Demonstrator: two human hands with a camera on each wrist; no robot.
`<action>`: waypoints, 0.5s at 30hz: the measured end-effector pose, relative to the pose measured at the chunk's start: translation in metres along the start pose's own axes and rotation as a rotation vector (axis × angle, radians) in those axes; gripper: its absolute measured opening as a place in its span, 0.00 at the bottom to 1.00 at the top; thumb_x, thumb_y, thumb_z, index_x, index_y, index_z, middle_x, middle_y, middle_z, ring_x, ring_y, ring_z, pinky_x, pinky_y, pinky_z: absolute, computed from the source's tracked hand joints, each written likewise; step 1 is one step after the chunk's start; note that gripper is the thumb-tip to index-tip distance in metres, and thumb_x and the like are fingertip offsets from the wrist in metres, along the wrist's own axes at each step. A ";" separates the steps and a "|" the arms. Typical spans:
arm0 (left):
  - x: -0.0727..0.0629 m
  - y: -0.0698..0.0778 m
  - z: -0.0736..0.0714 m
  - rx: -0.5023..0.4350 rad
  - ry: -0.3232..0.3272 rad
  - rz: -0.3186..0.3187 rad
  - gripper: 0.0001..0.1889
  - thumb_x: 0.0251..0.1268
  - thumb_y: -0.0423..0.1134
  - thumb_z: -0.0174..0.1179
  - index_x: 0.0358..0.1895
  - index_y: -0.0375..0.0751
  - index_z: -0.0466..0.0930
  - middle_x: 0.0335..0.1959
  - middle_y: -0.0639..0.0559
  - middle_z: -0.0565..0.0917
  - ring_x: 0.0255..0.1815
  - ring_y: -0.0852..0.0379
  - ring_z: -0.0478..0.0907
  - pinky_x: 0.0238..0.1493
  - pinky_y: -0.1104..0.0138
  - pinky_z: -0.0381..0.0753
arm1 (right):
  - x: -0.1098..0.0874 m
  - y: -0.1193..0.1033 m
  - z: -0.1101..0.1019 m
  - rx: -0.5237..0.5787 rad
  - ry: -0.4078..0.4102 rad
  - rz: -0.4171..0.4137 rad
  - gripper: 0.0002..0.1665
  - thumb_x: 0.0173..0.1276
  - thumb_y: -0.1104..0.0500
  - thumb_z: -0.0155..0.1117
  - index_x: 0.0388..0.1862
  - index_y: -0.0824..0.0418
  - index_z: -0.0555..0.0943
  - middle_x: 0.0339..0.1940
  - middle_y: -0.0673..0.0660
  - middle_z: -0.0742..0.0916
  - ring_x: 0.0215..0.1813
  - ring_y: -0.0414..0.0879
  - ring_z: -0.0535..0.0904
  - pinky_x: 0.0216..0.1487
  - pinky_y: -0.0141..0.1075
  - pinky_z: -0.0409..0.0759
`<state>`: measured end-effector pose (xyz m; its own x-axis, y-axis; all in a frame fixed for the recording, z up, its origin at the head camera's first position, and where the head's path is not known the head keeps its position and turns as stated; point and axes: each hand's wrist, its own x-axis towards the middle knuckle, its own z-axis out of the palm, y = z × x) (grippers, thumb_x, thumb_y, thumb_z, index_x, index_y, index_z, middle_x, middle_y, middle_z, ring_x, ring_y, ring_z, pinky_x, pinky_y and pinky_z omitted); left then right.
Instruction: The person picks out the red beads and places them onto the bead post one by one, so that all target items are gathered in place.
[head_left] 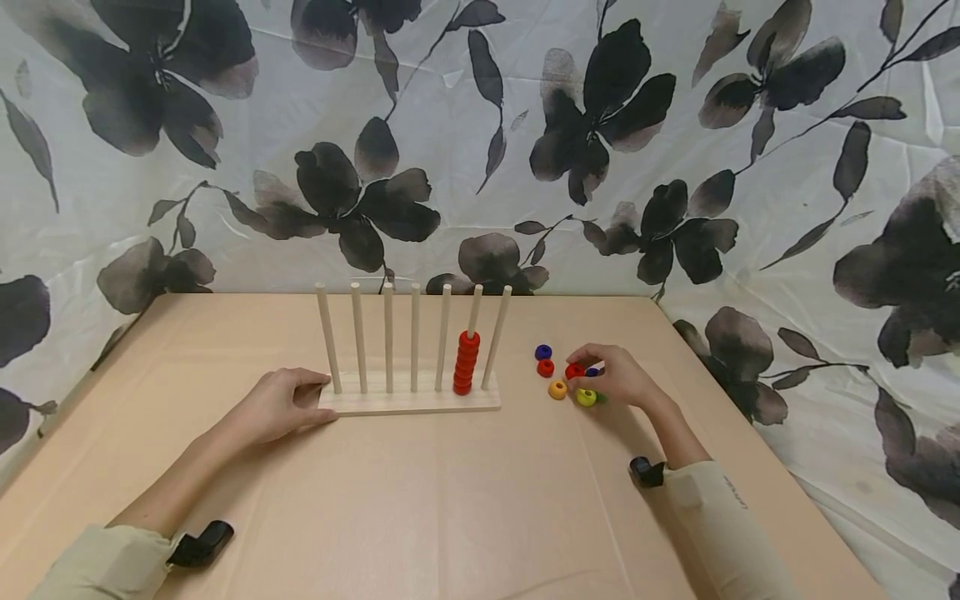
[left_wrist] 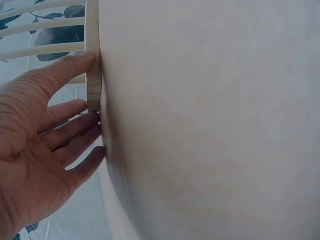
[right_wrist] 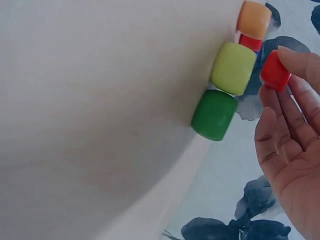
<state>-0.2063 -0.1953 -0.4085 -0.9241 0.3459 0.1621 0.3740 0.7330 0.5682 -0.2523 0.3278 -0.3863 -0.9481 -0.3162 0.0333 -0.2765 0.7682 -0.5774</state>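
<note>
A pale wooden peg stand (head_left: 412, 403) bears a row of several upright pegs. Red beads (head_left: 466, 362) are stacked on its second peg from the right; the other pegs are bare. My left hand (head_left: 281, 407) grips the left end of the base, its thumb (left_wrist: 75, 65) on the front edge. To the right of the stand, my right hand (head_left: 618, 379) pinches a red bead (right_wrist: 275, 71) between thumb and fingers, held just above the other loose beads. Beside it lie a yellow-green bead (right_wrist: 233, 68) and a green bead (right_wrist: 214, 115).
An orange bead (head_left: 557, 389), another red bead (head_left: 545, 367) and a blue bead (head_left: 543, 352) lie loose on the wooden table (head_left: 450, 500). A second blue bead is partly hidden behind my right fingers. Floral cloth (head_left: 480, 150) hangs behind the table and along its right side.
</note>
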 end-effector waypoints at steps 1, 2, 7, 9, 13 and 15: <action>-0.001 -0.001 0.000 0.006 0.002 0.000 0.33 0.53 0.44 0.79 0.55 0.21 0.81 0.54 0.28 0.84 0.60 0.28 0.77 0.62 0.39 0.75 | 0.000 -0.001 -0.001 0.007 0.007 -0.009 0.19 0.65 0.62 0.75 0.54 0.63 0.84 0.48 0.56 0.88 0.53 0.54 0.81 0.57 0.51 0.83; -0.001 -0.001 -0.001 0.010 0.004 -0.001 0.33 0.53 0.44 0.79 0.55 0.21 0.81 0.54 0.27 0.84 0.60 0.27 0.77 0.62 0.39 0.75 | 0.001 -0.002 -0.002 0.009 0.011 -0.024 0.19 0.65 0.62 0.75 0.54 0.64 0.84 0.48 0.57 0.88 0.53 0.54 0.81 0.57 0.50 0.83; -0.003 -0.002 -0.001 0.020 0.001 -0.007 0.33 0.53 0.44 0.79 0.55 0.21 0.81 0.54 0.27 0.84 0.60 0.27 0.77 0.61 0.39 0.75 | 0.002 -0.009 -0.006 0.011 0.040 -0.062 0.19 0.65 0.62 0.75 0.54 0.63 0.84 0.49 0.56 0.88 0.53 0.54 0.81 0.51 0.44 0.82; -0.002 -0.002 -0.001 0.018 -0.004 -0.004 0.33 0.53 0.44 0.79 0.56 0.21 0.81 0.54 0.27 0.83 0.60 0.27 0.76 0.61 0.38 0.75 | 0.002 -0.012 -0.009 0.009 0.059 -0.062 0.18 0.65 0.62 0.75 0.53 0.62 0.84 0.48 0.56 0.88 0.53 0.55 0.82 0.50 0.42 0.81; 0.000 -0.001 -0.001 0.018 -0.004 0.006 0.34 0.52 0.45 0.80 0.56 0.21 0.81 0.54 0.27 0.83 0.60 0.26 0.76 0.61 0.38 0.75 | 0.001 -0.018 -0.015 0.014 0.096 -0.078 0.18 0.66 0.61 0.75 0.54 0.62 0.84 0.48 0.55 0.88 0.53 0.56 0.82 0.49 0.43 0.81; 0.000 -0.001 -0.001 0.018 -0.002 0.010 0.34 0.52 0.44 0.80 0.55 0.21 0.81 0.54 0.27 0.83 0.60 0.27 0.76 0.61 0.38 0.75 | 0.000 -0.022 -0.018 0.024 0.114 -0.094 0.18 0.67 0.61 0.75 0.55 0.61 0.84 0.47 0.55 0.89 0.53 0.56 0.82 0.50 0.44 0.81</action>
<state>-0.2070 -0.1962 -0.4080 -0.9201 0.3545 0.1664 0.3848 0.7398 0.5519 -0.2493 0.3207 -0.3587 -0.9301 -0.3201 0.1800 -0.3627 0.7241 -0.5866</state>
